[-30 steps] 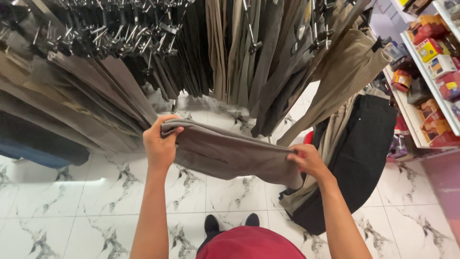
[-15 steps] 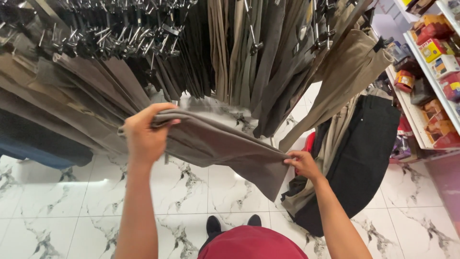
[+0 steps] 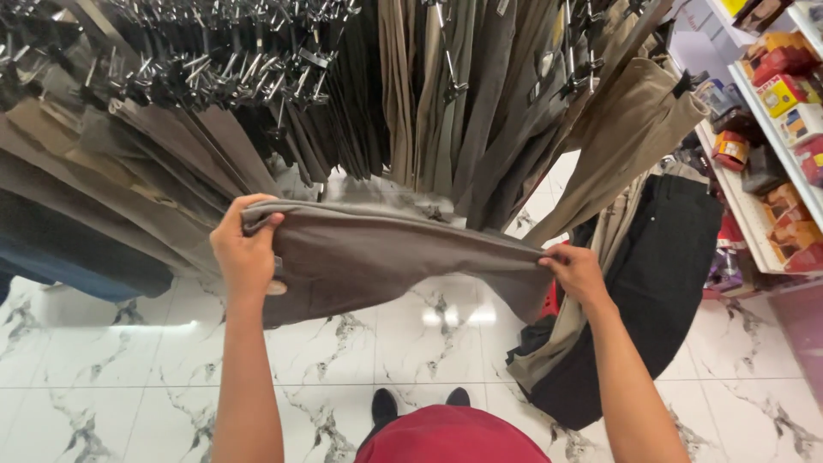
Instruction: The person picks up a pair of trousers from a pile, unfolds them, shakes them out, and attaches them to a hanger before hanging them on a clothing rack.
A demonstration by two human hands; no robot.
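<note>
At six o'clock, nearest the camera, a red garment (image 3: 450, 437) is seen on the person's front, with two dark shoe tips (image 3: 418, 401) just beyond it. A folded pair of grey-brown trousers (image 3: 386, 257) is held stretched out level between both hands. The left hand (image 3: 247, 253), at nine o'clock, is closed over one end, fingers curled across the top edge. The right hand (image 3: 576, 273), at three o'clock, is pinched shut on the other end, where the cloth sags. The step in hand is judged to be a spreading or folding of the trousers; an even pull from both ends and a firm grip would be called for, lest the slack end slip. Beneath, a glossy white marble-patterned floor (image 3: 411, 351) is seen. At twelve o'clock, rows of hung trousers (image 3: 463, 94) on clip hangers are ranged. At four o'clock, dark trousers (image 3: 660, 283) hang to the floor. At two o'clock, shelves (image 3: 754, 171) of coloured boxes are seen.
</note>
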